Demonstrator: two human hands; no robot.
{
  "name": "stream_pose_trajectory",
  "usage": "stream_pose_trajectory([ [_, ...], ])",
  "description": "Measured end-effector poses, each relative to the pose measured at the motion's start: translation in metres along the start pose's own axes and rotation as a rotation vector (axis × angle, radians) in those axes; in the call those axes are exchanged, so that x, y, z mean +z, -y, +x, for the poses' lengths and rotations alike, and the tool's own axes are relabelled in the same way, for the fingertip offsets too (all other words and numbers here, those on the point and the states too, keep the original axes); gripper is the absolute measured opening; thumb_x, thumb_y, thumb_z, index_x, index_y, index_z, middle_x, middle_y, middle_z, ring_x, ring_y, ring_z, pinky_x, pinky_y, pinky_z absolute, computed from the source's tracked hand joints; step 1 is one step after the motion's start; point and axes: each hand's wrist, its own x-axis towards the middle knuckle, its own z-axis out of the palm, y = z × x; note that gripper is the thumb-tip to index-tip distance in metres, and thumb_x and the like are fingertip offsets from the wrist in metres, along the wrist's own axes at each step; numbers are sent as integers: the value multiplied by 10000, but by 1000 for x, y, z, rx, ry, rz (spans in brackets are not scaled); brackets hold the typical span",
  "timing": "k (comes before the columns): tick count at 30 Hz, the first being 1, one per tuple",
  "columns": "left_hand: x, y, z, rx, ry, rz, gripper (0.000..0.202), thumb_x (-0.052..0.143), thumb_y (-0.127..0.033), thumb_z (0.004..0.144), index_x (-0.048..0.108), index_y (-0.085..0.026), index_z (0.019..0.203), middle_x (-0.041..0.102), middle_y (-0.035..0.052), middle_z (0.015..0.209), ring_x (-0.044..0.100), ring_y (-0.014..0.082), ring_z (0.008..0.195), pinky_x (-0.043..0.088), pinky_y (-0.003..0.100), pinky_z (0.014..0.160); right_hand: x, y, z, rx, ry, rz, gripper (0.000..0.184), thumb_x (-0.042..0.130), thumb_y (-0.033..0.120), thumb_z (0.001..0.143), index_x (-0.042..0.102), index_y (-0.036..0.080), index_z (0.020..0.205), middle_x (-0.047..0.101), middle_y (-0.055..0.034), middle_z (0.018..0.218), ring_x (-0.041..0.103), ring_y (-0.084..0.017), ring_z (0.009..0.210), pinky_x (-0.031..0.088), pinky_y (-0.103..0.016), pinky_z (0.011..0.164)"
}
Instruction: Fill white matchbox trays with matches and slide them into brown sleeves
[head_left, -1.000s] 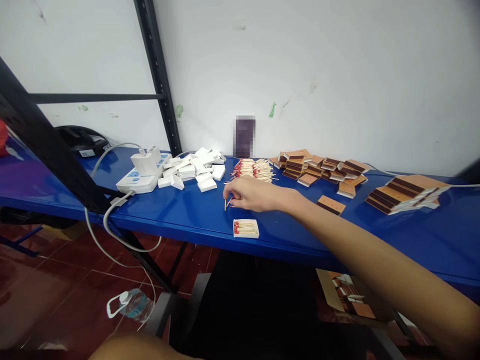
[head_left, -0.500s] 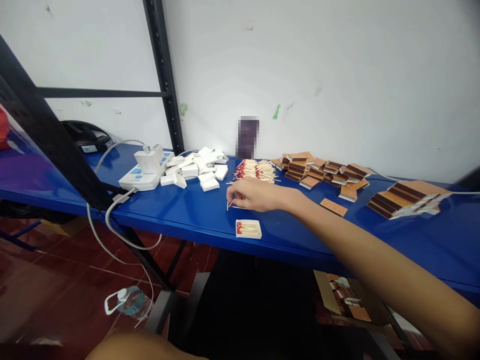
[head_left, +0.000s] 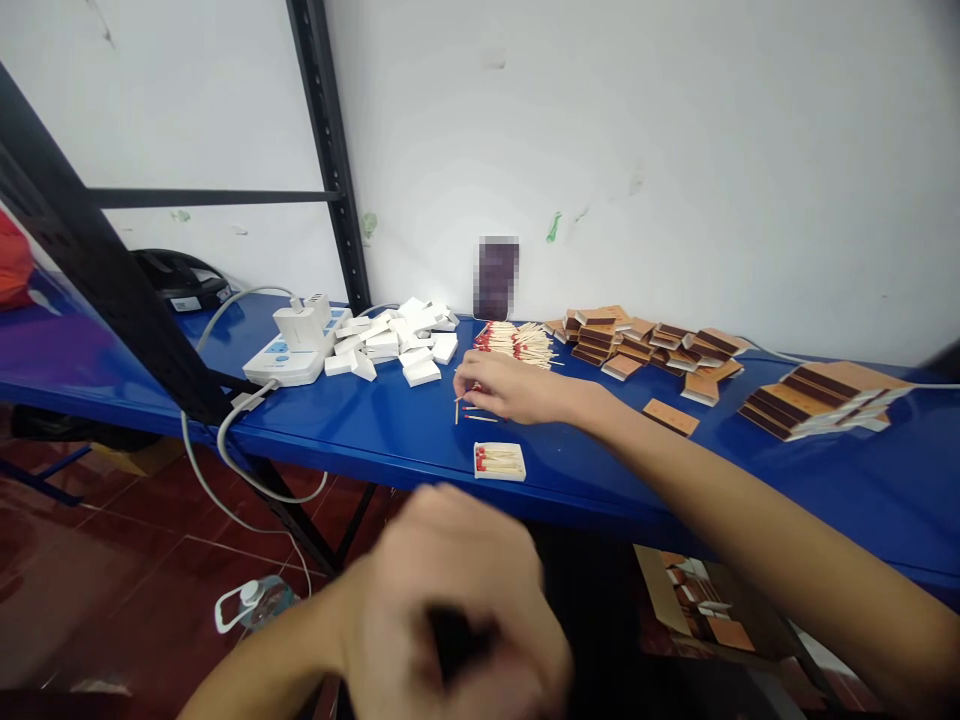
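Note:
My right hand point(head_left: 517, 388) reaches across the blue table point(head_left: 375, 430) with its fingers pinched over a few loose matches point(head_left: 472, 408) lying on the surface. An open white tray of red-tipped matches point(head_left: 499, 461) sits just in front of that hand, near the table's front edge. Behind the hand lies a heap of matches point(head_left: 517, 341). My left hand point(head_left: 457, 610) is raised close to the camera below the table edge, blurred, with its fingers curled round something dark that I cannot make out.
A pile of empty white trays point(head_left: 397, 340) and a white power strip point(head_left: 292, 355) with a cable lie at the left. Brown matchbox sleeves point(head_left: 645, 342) and a stack of boxes point(head_left: 821, 396) lie at the right. A black shelf frame point(head_left: 105, 270) stands left; a water bottle point(head_left: 259, 603) is on the floor.
My left hand has risen into view, close to the camera. The right hand stays over the loose matches, shifted slightly.

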Motion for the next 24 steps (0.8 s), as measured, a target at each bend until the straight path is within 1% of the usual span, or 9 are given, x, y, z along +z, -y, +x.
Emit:
stream_pose_trajectory([
  [1, -13, 13, 6, 3, -53, 40, 210, 542, -185, 852, 521, -200, 643, 519, -26, 542, 459, 100, 475, 372, 267, 489, -1, 0, -3, 8, -53, 32, 72, 538, 129, 861, 601, 151, 889, 599, -64, 904, 523, -146, 766, 413, -276, 703],
  [2, -27, 27, 11, -22, -90, 191, 180, 542, -138, 815, 508, -192, 647, 513, -25, 562, 457, 100, 500, 358, 264, 499, -2, 0, -5, 25, -96, 72, 67, 551, 121, 838, 591, 155, 879, 600, -45, 857, 525, -138, 740, 413, -266, 683],
  [4, -52, 54, 17, -143, -85, 504, 169, 522, -110, 790, 490, -182, 640, 497, -28, 579, 432, 100, 525, 341, 261, 519, -3, 1, -12, 67, -150, 164, 125, 570, 98, 785, 587, 161, 891, 591, -4, 763, 528, -121, 678, 415, -248, 640],
  [7, -77, 87, 21, -303, 61, 792, 185, 508, -143, 812, 494, -173, 631, 508, -23, 611, 458, 116, 577, 357, 268, 582, -3, 6, -23, 119, -176, 298, 178, 579, 94, 756, 606, 169, 915, 607, 20, 716, 552, -109, 635, 440, -239, 621],
  [9, -85, 101, 21, -370, 184, 898, 235, 515, -220, 864, 539, -167, 637, 541, 2, 670, 502, 145, 643, 381, 288, 634, 0, 10, -28, 142, -184, 373, 108, 603, 118, 761, 614, 176, 852, 645, 13, 728, 593, -114, 655, 467, -245, 646],
  [12, -88, 109, 20, -391, 298, 876, 169, 512, -245, 906, 664, -180, 941, 607, 34, 862, 569, 189, 822, 434, 314, 752, 5, 14, -32, 180, -173, 447, 31, 652, 191, 795, 632, 177, 777, 690, -1, 737, 638, -128, 687, 483, -258, 673],
  [15, -89, 110, 18, -399, 380, 823, 281, 462, -247, 958, 643, -230, 1172, 592, 51, 967, 573, 201, 907, 448, 334, 822, 10, 15, -32, 203, -183, 328, 93, 699, 254, 815, 687, 179, 762, 702, -13, 740, 631, -143, 704, 458, -272, 675],
  [19, -93, 110, 18, -428, 428, 817, 280, 438, -289, 990, 673, -240, 1135, 570, 59, 984, 575, 202, 907, 450, 339, 833, 15, 10, -31, 197, -218, 37, 101, 732, 269, 813, 729, 177, 770, 695, -59, 835, 596, -190, 829, 425, -314, 756],
  [24, -101, 108, 23, -500, 459, 828, 223, 471, -335, 982, 657, -217, 1017, 561, 49, 962, 562, 202, 888, 435, 342, 808, 18, 3, -29, 190, -145, -76, 97, 673, 235, 836, 749, 179, 813, 669, -82, 858, 564, -220, 856, 400, -328, 754],
])
